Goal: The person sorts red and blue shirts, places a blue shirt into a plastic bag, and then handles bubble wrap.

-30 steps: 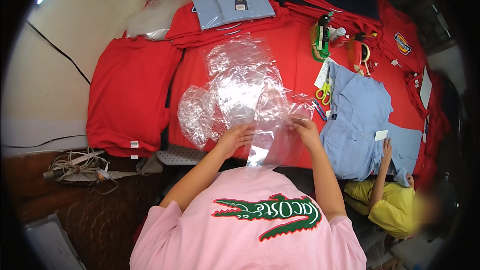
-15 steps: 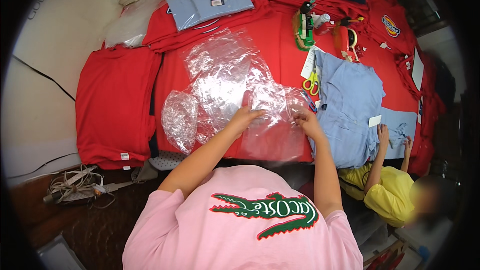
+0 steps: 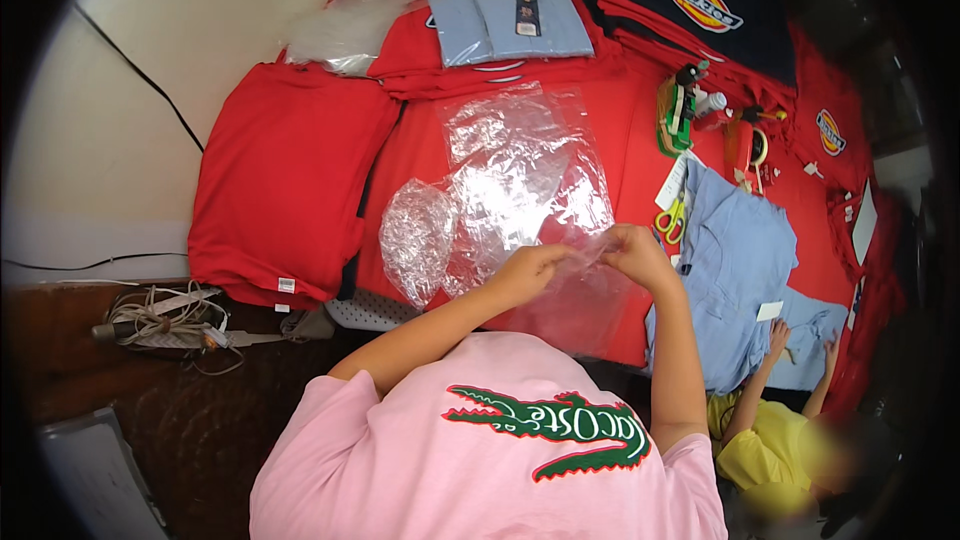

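Between my two hands is a clear plastic bag [image 3: 575, 305], its upper edge gathered at my fingertips and its lower part hanging toward the table's near edge. My left hand [image 3: 530, 272] pinches the edge from the left. Close beside it, my right hand [image 3: 640, 255] pinches the same edge with curled fingers. Beyond my hands lie more clear plastic bags [image 3: 510, 175], flat and shiny on the red cloth. A crumpled clear plastic bundle [image 3: 415, 245] rests to their left.
Folded red garments [image 3: 290, 180] are stacked at left. A bagged light-blue shirt [image 3: 510, 20] lies at the back. Yellow-green scissors [image 3: 670, 223], a green tape dispenser [image 3: 675, 115] and a blue garment [image 3: 730, 280] are at right. A co-worker in yellow [image 3: 765, 450] handles blue cloth there.
My hands have come closer together, and the bag's upper edge is now pinched between them. The view has shifted, so the table's things appear farther right.
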`<state>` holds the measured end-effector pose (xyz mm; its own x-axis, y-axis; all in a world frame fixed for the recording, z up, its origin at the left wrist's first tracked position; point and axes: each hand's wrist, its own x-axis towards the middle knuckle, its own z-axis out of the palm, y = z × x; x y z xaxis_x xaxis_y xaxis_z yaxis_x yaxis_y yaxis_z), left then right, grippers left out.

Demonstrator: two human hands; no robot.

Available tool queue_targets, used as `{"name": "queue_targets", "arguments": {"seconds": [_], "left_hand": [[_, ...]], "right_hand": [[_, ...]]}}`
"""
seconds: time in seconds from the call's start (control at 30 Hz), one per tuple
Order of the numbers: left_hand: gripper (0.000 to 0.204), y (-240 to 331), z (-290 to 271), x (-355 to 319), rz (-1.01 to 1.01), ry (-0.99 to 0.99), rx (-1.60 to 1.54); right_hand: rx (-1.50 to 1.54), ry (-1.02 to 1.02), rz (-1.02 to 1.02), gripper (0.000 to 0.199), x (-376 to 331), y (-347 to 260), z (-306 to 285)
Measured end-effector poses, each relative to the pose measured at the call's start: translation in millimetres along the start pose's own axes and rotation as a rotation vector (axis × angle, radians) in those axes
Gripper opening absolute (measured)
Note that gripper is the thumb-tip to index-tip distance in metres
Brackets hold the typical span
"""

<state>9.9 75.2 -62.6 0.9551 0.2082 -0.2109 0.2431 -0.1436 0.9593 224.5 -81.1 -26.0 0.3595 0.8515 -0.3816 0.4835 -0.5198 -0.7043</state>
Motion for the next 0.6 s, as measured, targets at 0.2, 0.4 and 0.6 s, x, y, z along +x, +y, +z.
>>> {"name": "queue_targets", "arguments": {"seconds": [0.2, 0.4, 0.6], "left_hand": [[0.042, -76, -80, 19, 0.082, 0.57, -0.282], [0.032, -114, -168, 50, -0.101, 0.94, -0.228], [0.041, -105, -189, 73, -0.121, 0.816, 0.015]], "right_hand": [[-0.592, 0.064, -0.482, 0.015, 130, -74, -20], [-0.553, 0.193, -0.696, 0.021, 259, -94, 16], [-0.523, 0.101, -0.489, 0.025, 282, -98, 15]]}}
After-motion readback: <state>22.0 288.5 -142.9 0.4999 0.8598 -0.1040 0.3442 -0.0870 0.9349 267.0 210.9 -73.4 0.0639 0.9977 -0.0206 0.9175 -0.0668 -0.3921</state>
